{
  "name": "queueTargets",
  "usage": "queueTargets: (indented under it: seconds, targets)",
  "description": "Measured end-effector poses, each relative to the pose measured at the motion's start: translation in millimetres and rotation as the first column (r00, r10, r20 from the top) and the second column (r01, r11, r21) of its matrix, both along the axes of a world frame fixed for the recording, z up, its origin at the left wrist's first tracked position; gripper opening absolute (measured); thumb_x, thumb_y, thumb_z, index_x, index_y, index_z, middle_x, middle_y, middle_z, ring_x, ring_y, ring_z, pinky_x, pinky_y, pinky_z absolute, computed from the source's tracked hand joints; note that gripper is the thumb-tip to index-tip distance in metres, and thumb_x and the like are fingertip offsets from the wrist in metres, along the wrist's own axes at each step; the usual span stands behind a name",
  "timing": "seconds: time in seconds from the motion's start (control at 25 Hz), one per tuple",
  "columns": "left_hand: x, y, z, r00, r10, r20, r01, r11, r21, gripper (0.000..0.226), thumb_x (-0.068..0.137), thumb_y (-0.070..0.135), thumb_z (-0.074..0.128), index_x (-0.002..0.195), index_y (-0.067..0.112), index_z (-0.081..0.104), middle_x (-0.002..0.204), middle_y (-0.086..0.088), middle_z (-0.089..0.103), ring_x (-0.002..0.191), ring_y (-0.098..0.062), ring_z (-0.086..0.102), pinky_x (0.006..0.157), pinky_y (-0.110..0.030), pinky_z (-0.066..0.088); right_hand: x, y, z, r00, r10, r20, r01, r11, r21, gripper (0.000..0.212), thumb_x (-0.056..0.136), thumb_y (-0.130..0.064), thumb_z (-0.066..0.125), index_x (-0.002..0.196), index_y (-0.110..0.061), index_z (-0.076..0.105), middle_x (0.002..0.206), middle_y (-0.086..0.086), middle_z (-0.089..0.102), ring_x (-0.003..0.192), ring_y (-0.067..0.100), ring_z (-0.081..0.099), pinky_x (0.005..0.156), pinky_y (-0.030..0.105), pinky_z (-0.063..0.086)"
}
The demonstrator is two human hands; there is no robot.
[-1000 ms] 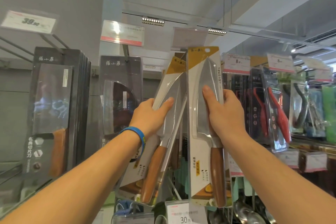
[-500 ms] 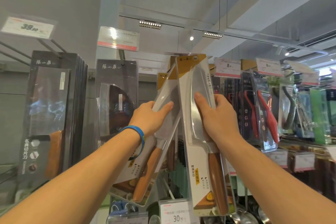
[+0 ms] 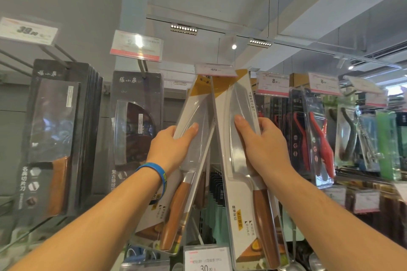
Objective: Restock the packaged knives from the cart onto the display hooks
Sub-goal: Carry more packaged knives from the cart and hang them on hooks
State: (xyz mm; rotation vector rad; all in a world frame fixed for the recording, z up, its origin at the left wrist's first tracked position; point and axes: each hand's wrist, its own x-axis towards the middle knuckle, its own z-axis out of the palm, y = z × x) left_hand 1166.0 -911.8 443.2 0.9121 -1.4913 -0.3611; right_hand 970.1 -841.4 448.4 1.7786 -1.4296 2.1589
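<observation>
Left hand (image 3: 174, 149) grips tilted knife pack (image 3: 198, 108) mid-blade; right hand (image 3: 262, 145) grips near-upright knife pack (image 3: 236, 200) likewise. Both tops at price tag (image 3: 214, 70); hook hidden. We judge: stiff card, slick blister, bottom-heavy; we pinch side edges.

my left hand (image 3: 174, 147) holds the left knife pack (image 3: 196, 112), my right hand (image 3: 262, 145) the right knife pack (image 3: 236, 204); their tops touch under a price tag (image 3: 214, 70). cleaver packs (image 3: 52, 138) hang left, scissors packs (image 3: 308, 138) right.

Bright, even light from ceiling spotlights (image 3: 184, 28); glare on the price tag (image 3: 136, 45), edges bowed and soft.
</observation>
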Motion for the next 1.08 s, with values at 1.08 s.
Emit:
queueTargets:
  seconds: [1.08]
  targets:
    - [15,-4,15,0.991,0.024,0.13,-0.023,1.0,-0.009,0.047,0.085,0.068,0.055,0.082,0.022,0.062,0.071,0.002,0.063,0.068,-0.015,0.062,0.055,-0.028,0.043,20,-7,-12,0.998,0.041,0.036,-0.041,0.999,-0.003,0.034,0.09,-0.064,0.061,0.103,-0.033,0.062,0.093,-0.014,0.07,0.082,0.001,0.067,0.064,0.02,0.048]
